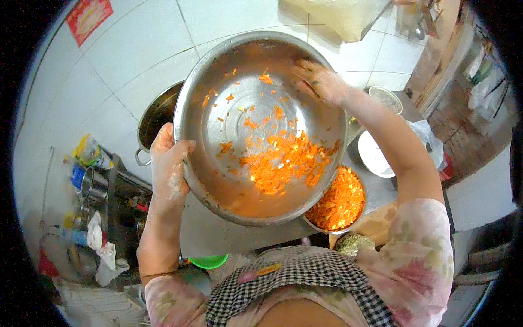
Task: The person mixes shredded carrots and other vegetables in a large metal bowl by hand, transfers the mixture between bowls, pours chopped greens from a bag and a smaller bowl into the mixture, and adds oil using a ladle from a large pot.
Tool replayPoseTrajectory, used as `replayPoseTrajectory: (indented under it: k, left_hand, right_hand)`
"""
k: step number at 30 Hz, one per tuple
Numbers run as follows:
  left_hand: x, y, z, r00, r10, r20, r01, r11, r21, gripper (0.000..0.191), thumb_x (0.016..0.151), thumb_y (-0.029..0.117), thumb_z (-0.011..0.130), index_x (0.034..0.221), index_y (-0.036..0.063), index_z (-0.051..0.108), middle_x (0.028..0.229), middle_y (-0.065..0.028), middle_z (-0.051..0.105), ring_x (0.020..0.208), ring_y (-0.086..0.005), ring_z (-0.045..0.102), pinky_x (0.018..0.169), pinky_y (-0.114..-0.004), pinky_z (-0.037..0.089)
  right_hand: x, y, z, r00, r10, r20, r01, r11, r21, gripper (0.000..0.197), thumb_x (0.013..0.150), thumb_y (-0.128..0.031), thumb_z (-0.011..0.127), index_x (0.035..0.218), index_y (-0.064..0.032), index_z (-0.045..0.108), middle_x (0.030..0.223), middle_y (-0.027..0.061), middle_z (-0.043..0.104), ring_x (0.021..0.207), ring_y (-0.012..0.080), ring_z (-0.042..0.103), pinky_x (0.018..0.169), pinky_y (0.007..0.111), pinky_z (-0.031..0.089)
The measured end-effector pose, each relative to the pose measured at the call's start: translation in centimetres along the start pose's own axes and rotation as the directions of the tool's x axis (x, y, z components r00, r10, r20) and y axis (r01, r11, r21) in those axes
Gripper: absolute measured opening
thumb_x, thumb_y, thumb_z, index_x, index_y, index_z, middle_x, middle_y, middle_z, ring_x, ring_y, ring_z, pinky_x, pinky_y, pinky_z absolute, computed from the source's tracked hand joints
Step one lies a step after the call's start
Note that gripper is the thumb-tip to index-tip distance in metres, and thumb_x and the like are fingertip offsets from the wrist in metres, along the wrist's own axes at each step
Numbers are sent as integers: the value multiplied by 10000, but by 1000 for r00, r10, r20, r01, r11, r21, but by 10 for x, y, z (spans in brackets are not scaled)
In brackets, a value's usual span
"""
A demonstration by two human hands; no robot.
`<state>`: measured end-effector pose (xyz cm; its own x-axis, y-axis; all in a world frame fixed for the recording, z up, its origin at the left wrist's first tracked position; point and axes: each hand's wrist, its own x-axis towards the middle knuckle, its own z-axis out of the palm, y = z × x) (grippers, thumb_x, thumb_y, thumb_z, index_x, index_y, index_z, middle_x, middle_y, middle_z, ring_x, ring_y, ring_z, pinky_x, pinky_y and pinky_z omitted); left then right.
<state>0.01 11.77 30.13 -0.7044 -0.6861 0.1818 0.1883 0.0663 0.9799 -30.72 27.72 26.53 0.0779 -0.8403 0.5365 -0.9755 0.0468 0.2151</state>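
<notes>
A large stainless-steel basin (229, 126) is tilted before me, its lower right rim over a smaller metal bowl (365, 204). Shredded carrot mixture (286, 163) is gathered in the basin's lower right, with loose shreds stuck elsewhere to the bottom and wall. My left hand (171, 157) grips the left rim, thumb over the edge; pale residue coats the hand and wrist. Inside the basin at the upper right, my right hand (318, 81) is blurred, fingers extended close to the inner wall, with nothing visible in them. More carrot mixture (339, 200) heaps the smaller bowl.
Left of the basin stands a deep metal pot (157, 118) with a side handle. A white bowl (374, 155) and a white tub (386, 99) sit beyond my right forearm. A wooden board (380, 222) lies near the counter's front edge; a green basin (209, 261) is lower down.
</notes>
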Motion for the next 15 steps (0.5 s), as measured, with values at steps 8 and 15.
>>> replayPoseTrajectory:
  k: [8, 15]
  left_hand:
    - [-4, -1, 8, 998, 47, -31, -47, 999, 25, 152, 641, -56, 455, 750, 47, 480, 683, 0, 493, 597, -66, 446, 562, -200, 378]
    - [0, 3, 27, 999, 53, 10, -54, 997, 54, 146, 626, -45, 451, 732, 47, 493, 671, 10, 490, 607, -57, 439, 580, -191, 357]
  right_hand:
    - [-12, -4, 73, 246, 750, 614, -691, -309, 653, 300, 865, -266, 381, 812, -9, 527, 715, 123, 557, 668, 214, 578, 563, 363, 468]
    - [116, -123, 51, 964, 226, 139, -249, 952, 180, 143, 725, -126, 490, 780, -72, 611, 780, 133, 604, 708, 283, 588, 600, 359, 491]
